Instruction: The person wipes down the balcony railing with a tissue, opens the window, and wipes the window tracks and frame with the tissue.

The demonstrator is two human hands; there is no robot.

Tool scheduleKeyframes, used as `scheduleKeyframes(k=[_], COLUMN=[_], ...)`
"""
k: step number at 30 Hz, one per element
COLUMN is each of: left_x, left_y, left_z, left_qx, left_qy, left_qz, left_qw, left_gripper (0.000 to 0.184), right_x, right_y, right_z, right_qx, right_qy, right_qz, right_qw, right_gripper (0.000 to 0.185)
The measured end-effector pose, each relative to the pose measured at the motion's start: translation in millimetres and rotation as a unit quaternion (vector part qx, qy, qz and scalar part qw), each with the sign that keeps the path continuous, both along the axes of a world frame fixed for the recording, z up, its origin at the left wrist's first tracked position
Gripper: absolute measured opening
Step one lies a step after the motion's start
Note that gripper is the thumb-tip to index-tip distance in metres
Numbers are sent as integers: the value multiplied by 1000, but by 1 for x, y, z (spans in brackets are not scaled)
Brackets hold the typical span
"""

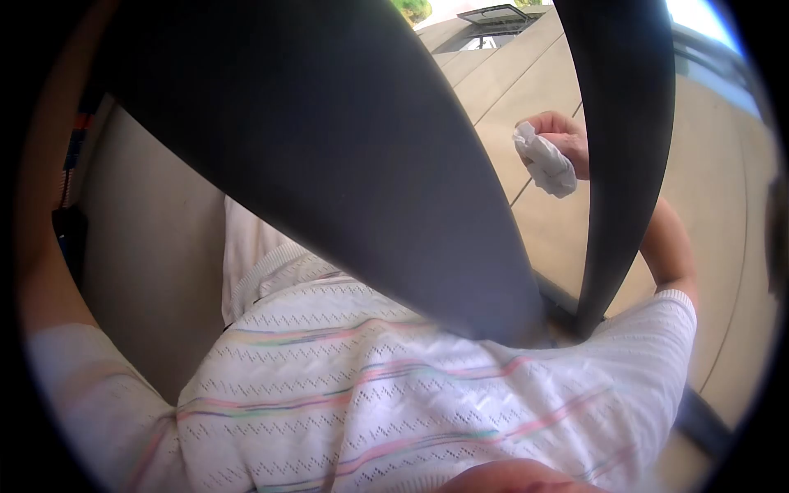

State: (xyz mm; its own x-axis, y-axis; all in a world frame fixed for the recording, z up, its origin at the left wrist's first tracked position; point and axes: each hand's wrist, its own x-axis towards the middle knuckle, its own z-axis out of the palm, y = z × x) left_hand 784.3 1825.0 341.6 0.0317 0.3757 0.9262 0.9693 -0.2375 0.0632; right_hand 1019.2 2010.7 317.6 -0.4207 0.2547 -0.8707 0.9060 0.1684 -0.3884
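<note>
My right hand (565,141) is closed around a crumpled white wad (549,168) that looks like tissue or thin cloth. A narrow, curved black panel (631,107) hides the wrist and part of that hand. I cannot tell whether the wad touches the panel. A much wider dark, smooth, blade-shaped panel (353,156) crosses the middle of the view, tapering towards my chest. My left arm runs up the far left edge. Its hand is out of sight, past the frame or behind the wide panel.
Beige surfaces with dark seams (509,86) lie behind the panels. Near the top is a dark-framed opening (493,18), with greenery beside it. A plain grey-beige surface (148,222) fills the left side, and dark objects with red and blue parts (72,164) stand at its edge.
</note>
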Motion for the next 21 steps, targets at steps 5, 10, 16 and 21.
scheduleKeyframes(k=[5, 10, 16, 21], left_x=[1, 0, 1, -5], left_y=[-3, -5, -10, -13], left_z=[0, 3, 4, 4], left_qx=[-2, -1, -2, 5], left_qy=[11, 17, 20, 15], left_qz=[12, 24, 34, 38], left_qw=[1000, 1000, 999, 999], left_gripper=[11, 12, 12, 13], right_x=[-82, -106, -56, -31], right_y=[-34, -60, -18, -1], right_z=[-17, 22, -24, -25], right_qx=[-9, 8, -139, -108], right_qy=[236, 303, 223, 47], right_qz=[50, 226, 182, 200], right_qw=[971, 926, 947, 973], right_gripper=[33, 28, 41, 38])
